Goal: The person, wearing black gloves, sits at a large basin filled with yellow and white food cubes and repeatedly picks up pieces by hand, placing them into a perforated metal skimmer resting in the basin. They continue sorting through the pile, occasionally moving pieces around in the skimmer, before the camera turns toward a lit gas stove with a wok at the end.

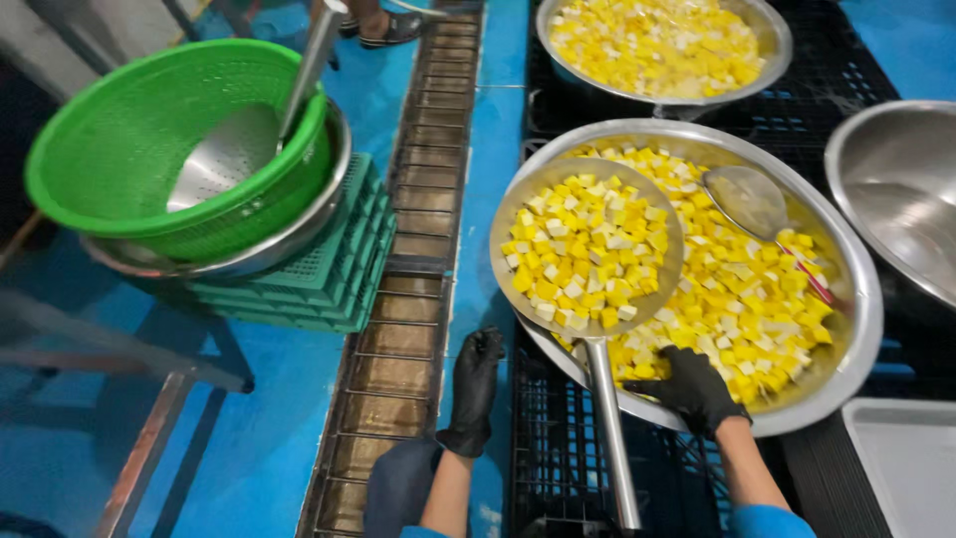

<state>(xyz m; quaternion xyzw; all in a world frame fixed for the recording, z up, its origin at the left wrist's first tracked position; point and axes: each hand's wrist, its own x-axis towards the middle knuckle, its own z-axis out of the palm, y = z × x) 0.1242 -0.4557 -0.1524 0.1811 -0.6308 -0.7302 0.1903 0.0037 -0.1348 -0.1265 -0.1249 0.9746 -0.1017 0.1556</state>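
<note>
A big steel bowl (856, 329) holds several yellow and white cubes. A round steel skimmer (588, 249), heaped with the same cubes, lies over the bowl's left side. Its long handle (615, 448) runs back toward me between my arms, and neither hand grips it. My right hand (694, 389), in a black glove, rests palm down on the bowl's near rim with its fingers spread over the cubes. My left hand (474, 384), also gloved, hangs free above the blue floor beside the drain and holds nothing.
A second ladle (747, 199) lies in the big bowl. A green colander (110, 149) with a steel skimmer sits in a steel bowl on green crates (329, 279). A grated floor drain (408, 299), another bowl of cubes (657, 45), an empty steel bowl (896, 189), a white tray (911, 468), a person's sandalled foot (383, 25).
</note>
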